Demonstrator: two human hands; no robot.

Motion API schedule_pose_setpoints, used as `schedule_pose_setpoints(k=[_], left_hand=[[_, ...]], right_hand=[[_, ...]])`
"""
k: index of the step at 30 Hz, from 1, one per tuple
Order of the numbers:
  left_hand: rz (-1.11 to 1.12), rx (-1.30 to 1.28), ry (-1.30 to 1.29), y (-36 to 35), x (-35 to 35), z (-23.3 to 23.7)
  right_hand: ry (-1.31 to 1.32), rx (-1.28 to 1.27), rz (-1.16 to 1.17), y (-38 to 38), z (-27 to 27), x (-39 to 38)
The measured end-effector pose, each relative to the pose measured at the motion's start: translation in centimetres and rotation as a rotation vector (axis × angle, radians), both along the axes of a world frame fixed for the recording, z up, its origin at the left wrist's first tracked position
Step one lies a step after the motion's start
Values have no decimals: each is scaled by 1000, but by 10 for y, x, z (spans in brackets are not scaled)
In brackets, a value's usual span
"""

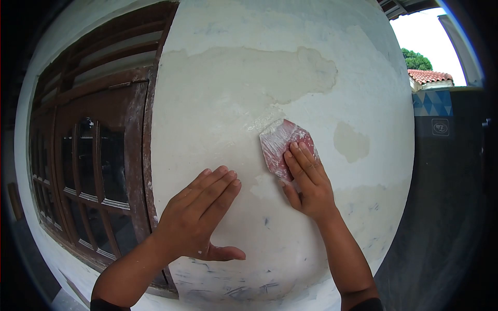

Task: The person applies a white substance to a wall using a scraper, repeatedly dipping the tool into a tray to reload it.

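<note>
My right hand (313,186) grips a flat red putty spreader (276,146), fingers laid along its face and the thumb at its lower edge. White putty is smeared over much of the spreader, and its upper left edge is right at the wall (207,124). A wet-looking putty streak (259,120) runs beside that edge. To the left, my left hand (198,213) is held out before the wall, its fingers stretched and its thumb apart, with nothing in it. Small white specks dot its skin.
Left of the wall stands a dark brown wooden window (98,150) with panes and slats. Greyish damp-looking patches (351,142) mark the wall, with dark scuffs lower down. A dark wall (436,207) with blue-patterned tiles (433,102) stands at the right.
</note>
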State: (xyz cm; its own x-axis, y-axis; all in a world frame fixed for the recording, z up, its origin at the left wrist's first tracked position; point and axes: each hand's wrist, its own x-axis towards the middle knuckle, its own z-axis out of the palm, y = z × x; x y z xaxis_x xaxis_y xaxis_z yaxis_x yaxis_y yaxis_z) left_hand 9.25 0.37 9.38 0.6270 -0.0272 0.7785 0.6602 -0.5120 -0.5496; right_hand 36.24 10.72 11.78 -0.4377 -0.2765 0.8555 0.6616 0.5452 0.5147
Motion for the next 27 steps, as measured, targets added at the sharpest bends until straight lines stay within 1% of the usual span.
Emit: schedule_pose_setpoints(k=[2,3,6,10,14,17,20,24,25,27], left_hand=[[16,9,0,2,2,0],[15,7,-1,3,3,0],[15,8,6,2,1,-1],[23,8,0,-6,-9,0],[30,18,-14,-2,-7,3],[33,22,-7,0,-4,1],[31,14,-10,-5,-11,-1],[43,23,-12,-5,-13,1],[38,20,-14,-3,-11,2],[32,15,-17,-2,-8,1]], right_hand=[[-1,46,17,-4,17,-6],[-1,44,16,-1,17,-7],[-37,-15,-107,3,9,-5],[-37,42,-40,7,-8,15],[-9,58,-8,-4,22,1],[-39,13,-73,7,20,-4],[-30,28,-39,12,-3,12],[9,51,24,4,13,1],[-21,39,24,-1,24,-8],[-52,24,22,-2,29,-12]])
